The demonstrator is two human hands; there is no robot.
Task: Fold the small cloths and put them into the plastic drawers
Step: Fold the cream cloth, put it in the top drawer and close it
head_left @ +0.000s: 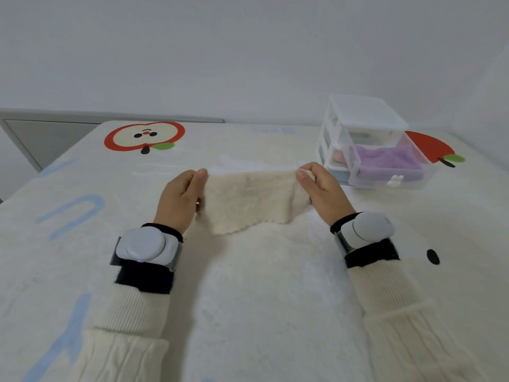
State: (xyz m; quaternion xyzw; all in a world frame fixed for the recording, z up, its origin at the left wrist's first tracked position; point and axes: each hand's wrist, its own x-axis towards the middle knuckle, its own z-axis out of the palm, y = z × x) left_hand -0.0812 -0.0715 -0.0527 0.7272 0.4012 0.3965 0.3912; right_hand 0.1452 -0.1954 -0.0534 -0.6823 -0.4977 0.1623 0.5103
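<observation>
One cream cloth [249, 201] stretched left-right above bed [275, 285], pinched at top corners by left hand [180, 198] and right hand [321, 188] fingers. One plastic drawers [366, 142] unit near far right edge; purple cloth [385, 161] in open drawer.

sleeves: cream ribbed knit, cable pattern further up both arms | black inner cuffs showing at wrists | left wrist device [146, 248]: white-grey round puck on black strap, small blue light | right wrist device [369, 230]: same type, green glint at its edge
</observation>
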